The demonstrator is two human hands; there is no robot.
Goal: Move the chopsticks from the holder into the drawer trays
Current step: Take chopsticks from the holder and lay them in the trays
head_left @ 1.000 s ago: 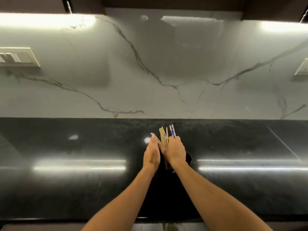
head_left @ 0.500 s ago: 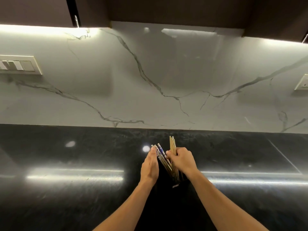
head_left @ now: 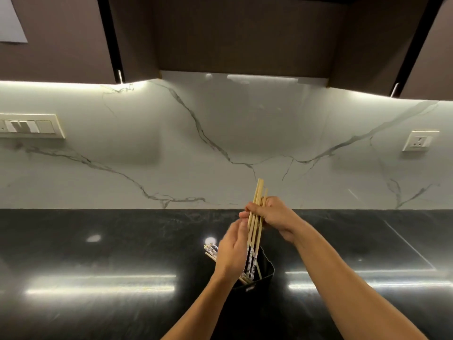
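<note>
Fingers [head_left: 252,209] of our right hand [head_left: 274,217] close around a small bundle of pale wooden chopsticks [head_left: 256,217], pinching them about midway along their length so that they stand nearly upright, blunt ends high against the marble backsplash [head_left: 220,143]. Their lower, patterned ends reach down to the mouth of the black holder [head_left: 264,273]; we cannot tell whether the tips are clear of its rim. Our left hand [head_left: 231,256] sits just beside and below, fingers extended and loosely together, its edge against the bundle and partly covering the holder's opening; we cannot tell whether it grips anything. More chopsticks [head_left: 210,250] with decorated ends fan out to the left from behind that hand, leaning over the holder's rim, and a few pale tips show inside the holder near its front wall. The holder stands on the glossy black countertop [head_left: 98,303], which reflects strips of light. On the backsplash we see a switch panel [head_left: 29,126] at the left and a socket [head_left: 420,141] at the right, with dark cabinets [head_left: 245,33] above.
</note>
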